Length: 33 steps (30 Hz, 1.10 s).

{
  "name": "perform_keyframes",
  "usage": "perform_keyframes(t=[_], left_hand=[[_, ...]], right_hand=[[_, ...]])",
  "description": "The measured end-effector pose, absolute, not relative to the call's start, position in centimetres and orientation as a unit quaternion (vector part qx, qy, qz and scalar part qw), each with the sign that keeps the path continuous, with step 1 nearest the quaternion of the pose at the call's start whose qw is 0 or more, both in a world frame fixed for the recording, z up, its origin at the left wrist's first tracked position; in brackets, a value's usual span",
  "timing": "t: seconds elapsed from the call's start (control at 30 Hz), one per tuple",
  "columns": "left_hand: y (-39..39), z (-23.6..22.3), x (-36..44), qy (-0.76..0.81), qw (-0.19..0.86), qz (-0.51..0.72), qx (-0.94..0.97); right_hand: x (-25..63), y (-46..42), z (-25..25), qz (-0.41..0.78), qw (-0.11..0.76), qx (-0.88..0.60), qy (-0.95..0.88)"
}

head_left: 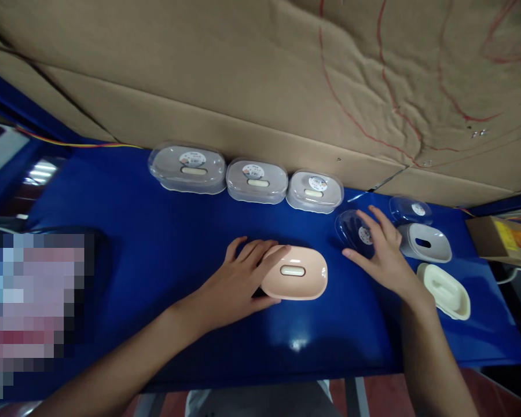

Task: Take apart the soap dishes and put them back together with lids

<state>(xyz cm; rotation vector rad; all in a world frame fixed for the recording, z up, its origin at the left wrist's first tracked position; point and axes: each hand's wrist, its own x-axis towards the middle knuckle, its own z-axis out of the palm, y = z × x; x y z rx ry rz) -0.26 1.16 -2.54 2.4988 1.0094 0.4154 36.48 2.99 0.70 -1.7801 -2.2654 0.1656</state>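
Note:
A pink oval soap dish with a white insert in its middle slot sits on the blue table in front of me. My left hand grips its left end, with the thumb on the near side and fingers over the far rim. My right hand is spread, thumb and fingers apart, around the near right side of a clear plastic lid bearing a round label. Whether the fingers touch that lid, I cannot tell.
Three grey lidded soap dishes line the cardboard wall. Right of my hand are another clear lid, a grey dish part with an open slot and a cream dish part. A cardboard box stands far right; a blurred-out patch covers the left.

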Motion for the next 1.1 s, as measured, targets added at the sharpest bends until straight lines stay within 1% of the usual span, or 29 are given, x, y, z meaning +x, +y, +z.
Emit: perform_keyframes(t=[0.07, 0.13, 0.23, 0.33, 0.43, 0.53, 0.7, 1.1], left_hand=[[1.2, -2.6, -0.3, 0.364, 0.213, 0.151, 0.894], [1.2, -2.5, -0.4, 0.368, 0.224, 0.150, 0.890], [1.3, -2.2, -0.6, 0.361, 0.263, 0.145, 0.883], [1.4, -1.9, -0.9, 0.347, 0.311, 0.144, 0.873], [1.6, -2.0, -1.0, 0.359, 0.337, 0.149, 0.858], [1.8, -2.3, -1.0, 0.367, 0.351, 0.158, 0.847], [1.9, -2.5, -0.7, 0.364, 0.348, 0.157, 0.850], [1.7, -2.4, -0.7, 0.358, 0.320, 0.151, 0.864]], right_hand=[[37.0, 2.9, 0.0, 0.083, 0.086, -0.620, -0.775], [37.6, 2.9, -0.6, 0.088, 0.069, -0.644, -0.756], [37.9, 2.9, -0.2, 0.100, 0.097, -0.651, -0.746], [36.4, 1.9, 1.6, 0.144, 0.140, -0.584, -0.787], [33.2, 0.1, 3.2, 0.196, 0.147, -0.479, -0.843], [30.1, -1.2, 3.4, 0.184, 0.128, -0.410, -0.884], [28.2, -1.3, 2.0, 0.172, 0.119, -0.360, -0.909], [27.8, -1.2, 1.8, 0.147, 0.115, -0.346, -0.919]])
